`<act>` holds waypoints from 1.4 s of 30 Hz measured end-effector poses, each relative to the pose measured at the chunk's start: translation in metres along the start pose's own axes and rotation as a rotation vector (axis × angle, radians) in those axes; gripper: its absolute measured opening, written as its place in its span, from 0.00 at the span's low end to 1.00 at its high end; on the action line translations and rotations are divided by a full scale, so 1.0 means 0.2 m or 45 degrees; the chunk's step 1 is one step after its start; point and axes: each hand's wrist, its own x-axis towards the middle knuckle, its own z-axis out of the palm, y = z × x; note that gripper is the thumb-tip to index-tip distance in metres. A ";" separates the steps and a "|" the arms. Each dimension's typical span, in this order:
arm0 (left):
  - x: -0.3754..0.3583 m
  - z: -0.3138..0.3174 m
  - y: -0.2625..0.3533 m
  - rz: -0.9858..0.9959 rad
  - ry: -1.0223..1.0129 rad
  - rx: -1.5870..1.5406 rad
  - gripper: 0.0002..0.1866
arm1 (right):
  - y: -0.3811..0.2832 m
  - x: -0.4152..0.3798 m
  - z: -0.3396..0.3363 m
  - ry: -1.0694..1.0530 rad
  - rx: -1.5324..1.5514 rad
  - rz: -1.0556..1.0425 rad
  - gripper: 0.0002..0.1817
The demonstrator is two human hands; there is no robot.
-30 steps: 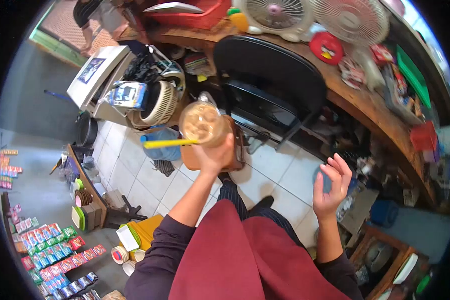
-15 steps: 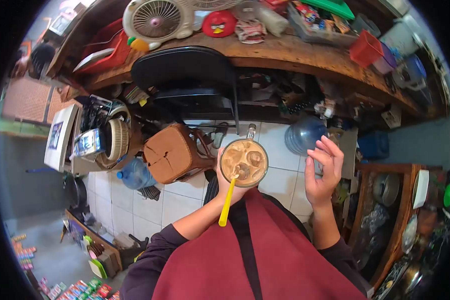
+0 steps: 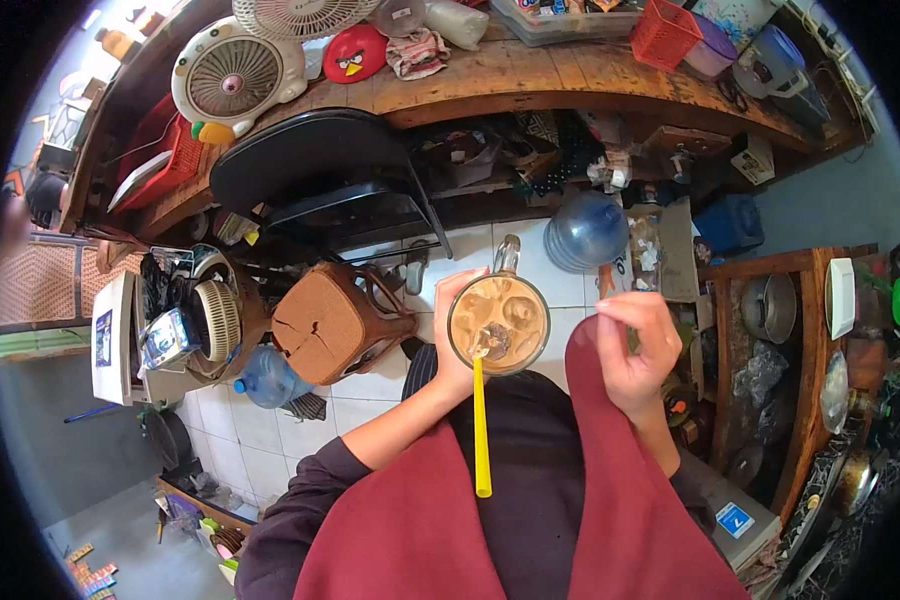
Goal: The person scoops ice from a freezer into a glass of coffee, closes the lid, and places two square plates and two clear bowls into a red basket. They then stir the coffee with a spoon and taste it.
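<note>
My left hand (image 3: 452,340) is wrapped round a clear glass mug (image 3: 506,252) of iced milky brown drink (image 3: 498,322), held upright with its handle pointing away from me. A yellow straw (image 3: 482,430) stands in the drink and leans toward my body. To the right, my right hand (image 3: 642,345) is closed in a pinch at the raised end of the maroon scarf (image 3: 595,400) that hangs over my chest. The exact contact between fingertips and cloth is partly hidden.
A brown stool (image 3: 320,325) and a blue water jug (image 3: 270,378) stand on the left. Ahead are a black chair (image 3: 310,165), a large bottle (image 3: 587,232) and a wooden counter (image 3: 530,75) with fans. A wooden cabinet (image 3: 810,360) stands right.
My right hand has gone from spread fingers to a pinch, and the scarf's right panel has swung up and outward beside it. The view has shifted; my left hand still holds the mug.
</note>
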 end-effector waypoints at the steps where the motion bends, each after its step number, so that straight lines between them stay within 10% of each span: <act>1: -0.01 0.00 -0.02 0.014 -0.002 0.037 0.30 | -0.03 -0.01 -0.01 0.001 -0.003 0.004 0.10; 26: -0.03 0.09 -0.09 -0.064 0.041 -0.107 0.30 | -0.24 -0.01 0.02 -0.239 0.127 -0.279 0.13; 42: 0.04 0.14 -0.01 0.026 0.088 0.003 0.30 | -0.20 0.12 -0.08 -0.183 -0.136 0.136 0.14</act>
